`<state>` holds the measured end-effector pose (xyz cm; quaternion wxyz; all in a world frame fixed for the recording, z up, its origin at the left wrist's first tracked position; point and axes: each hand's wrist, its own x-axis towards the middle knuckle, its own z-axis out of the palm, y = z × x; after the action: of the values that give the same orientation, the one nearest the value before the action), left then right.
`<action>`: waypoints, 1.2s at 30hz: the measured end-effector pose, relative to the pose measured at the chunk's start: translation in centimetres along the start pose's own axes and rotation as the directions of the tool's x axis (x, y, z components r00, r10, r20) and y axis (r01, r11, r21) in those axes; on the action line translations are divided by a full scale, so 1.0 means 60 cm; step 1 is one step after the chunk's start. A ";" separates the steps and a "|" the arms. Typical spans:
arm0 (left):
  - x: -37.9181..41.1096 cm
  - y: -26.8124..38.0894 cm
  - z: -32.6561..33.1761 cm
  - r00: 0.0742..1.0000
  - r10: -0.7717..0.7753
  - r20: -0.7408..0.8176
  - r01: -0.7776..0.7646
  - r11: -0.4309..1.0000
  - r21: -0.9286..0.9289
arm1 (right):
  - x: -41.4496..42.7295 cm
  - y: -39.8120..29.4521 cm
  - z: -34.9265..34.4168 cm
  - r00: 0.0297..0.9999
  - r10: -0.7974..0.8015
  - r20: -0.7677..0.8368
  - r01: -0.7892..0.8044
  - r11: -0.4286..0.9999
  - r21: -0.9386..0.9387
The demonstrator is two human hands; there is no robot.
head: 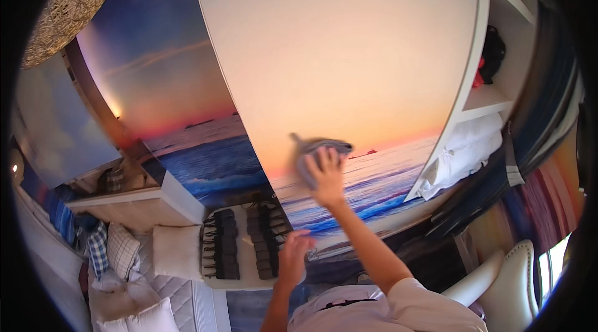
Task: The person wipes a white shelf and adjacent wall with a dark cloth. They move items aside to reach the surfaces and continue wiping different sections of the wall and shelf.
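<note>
My right hand (327,173) presses a grey cloth (308,164), blurred by motion, against a tall panel (345,65) printed with a sunset sea. The fingers are spread over the cloth, which lies over the lower part of the panel, left of a small printed ship. Lower down, my left hand (295,257) is raised with loosely bent fingers and nothing visible in it. It is in front of the right edge of a light table (243,248), where several black devices with cords (226,243) lie in two rows.
A sofa (177,266) with several cushions (176,250) stands at left. Open shelves (495,98) on the right hold white rolled bundles (467,150) and a black item (493,54). A pale studded chair (511,280) is at lower right. A woven lampshade (79,5) hangs upper left.
</note>
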<state>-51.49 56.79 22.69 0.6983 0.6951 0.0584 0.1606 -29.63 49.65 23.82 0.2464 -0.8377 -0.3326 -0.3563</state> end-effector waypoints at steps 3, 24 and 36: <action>-0.024 -0.011 0.031 0.997 -0.078 -0.001 0.078 0.996 0.030 | 0.044 0.099 -0.108 1.000 0.008 -0.029 -0.007 1.000 0.030; 0.110 -0.056 0.320 0.982 -0.175 -0.076 0.176 0.984 0.003 | 0.141 0.418 -0.391 0.945 -0.026 -0.326 0.130 0.945 0.301; 0.077 -0.052 0.267 0.943 -0.238 -0.231 0.217 0.970 -0.113 | 0.155 0.397 -0.293 0.833 0.021 -0.553 0.047 0.993 0.109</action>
<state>-41.80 42.99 20.71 0.7291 0.6280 0.2163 0.1650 -14.92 26.13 37.71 0.3787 -0.6807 -0.2734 -0.5643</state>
